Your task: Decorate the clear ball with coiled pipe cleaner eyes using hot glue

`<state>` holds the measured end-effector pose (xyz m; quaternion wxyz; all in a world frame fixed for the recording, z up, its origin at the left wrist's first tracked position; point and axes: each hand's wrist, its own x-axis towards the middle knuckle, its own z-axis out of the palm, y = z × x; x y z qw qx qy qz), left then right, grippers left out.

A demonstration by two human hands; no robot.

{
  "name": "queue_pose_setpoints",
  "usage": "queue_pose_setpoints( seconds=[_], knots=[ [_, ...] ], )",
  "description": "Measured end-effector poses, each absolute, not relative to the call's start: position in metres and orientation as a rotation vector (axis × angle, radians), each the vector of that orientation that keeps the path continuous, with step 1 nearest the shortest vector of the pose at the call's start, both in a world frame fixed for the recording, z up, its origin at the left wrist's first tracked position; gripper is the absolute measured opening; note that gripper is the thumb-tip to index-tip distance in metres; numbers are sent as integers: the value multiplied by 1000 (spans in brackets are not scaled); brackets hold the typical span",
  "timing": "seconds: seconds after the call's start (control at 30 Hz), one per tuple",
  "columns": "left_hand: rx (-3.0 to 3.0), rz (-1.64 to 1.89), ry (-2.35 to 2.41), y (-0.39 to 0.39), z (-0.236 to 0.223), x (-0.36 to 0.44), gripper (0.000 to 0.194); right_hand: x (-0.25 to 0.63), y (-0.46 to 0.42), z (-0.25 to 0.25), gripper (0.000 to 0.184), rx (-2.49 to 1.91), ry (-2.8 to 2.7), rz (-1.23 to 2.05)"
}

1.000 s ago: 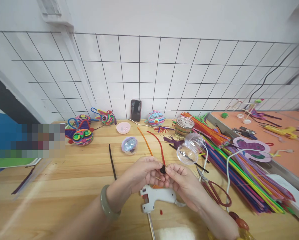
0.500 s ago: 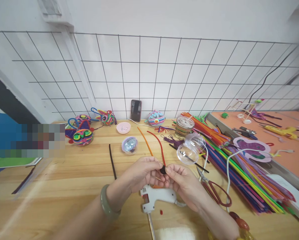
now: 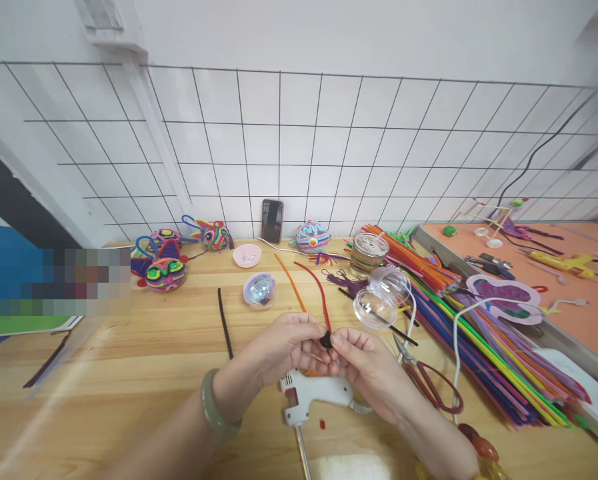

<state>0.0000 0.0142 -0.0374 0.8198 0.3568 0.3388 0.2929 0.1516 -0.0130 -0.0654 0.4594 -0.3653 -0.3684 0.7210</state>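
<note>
Over the middle of the wooden table, my left hand (image 3: 291,343) and my right hand (image 3: 366,360) pinch a small round black piece (image 3: 326,340) between their fingertips. It looks like a coiled pipe cleaner, but fingers cover part of it. A red pipe cleaner (image 3: 321,287) runs up from just behind it; whether the two are joined I cannot tell. An orange pipe cleaner (image 3: 291,283) lies to its left, passing under my left hand. Beneath both hands sits a white glue gun (image 3: 323,390), its glue stick pointing toward me. A black pipe cleaner (image 3: 223,323) rests left of my left hand.
Red-handled scissors (image 3: 436,387), clear plastic shells (image 3: 375,308) and many coloured pipe cleaners (image 3: 489,353) lie to the right. A lidded jar (image 3: 369,253), a phone (image 3: 272,221) and a pink dish (image 3: 247,256) stand behind. Colourful wrapped figures (image 3: 166,275) sit at the back left.
</note>
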Motion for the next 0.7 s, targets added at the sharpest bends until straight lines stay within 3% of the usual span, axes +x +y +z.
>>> queue_pose_setpoints(
  seconds=[0.7],
  knots=[
    [769,606,738,16,-39,-1,14,150,-14,-65,26,-914,-898,1771]
  ],
)
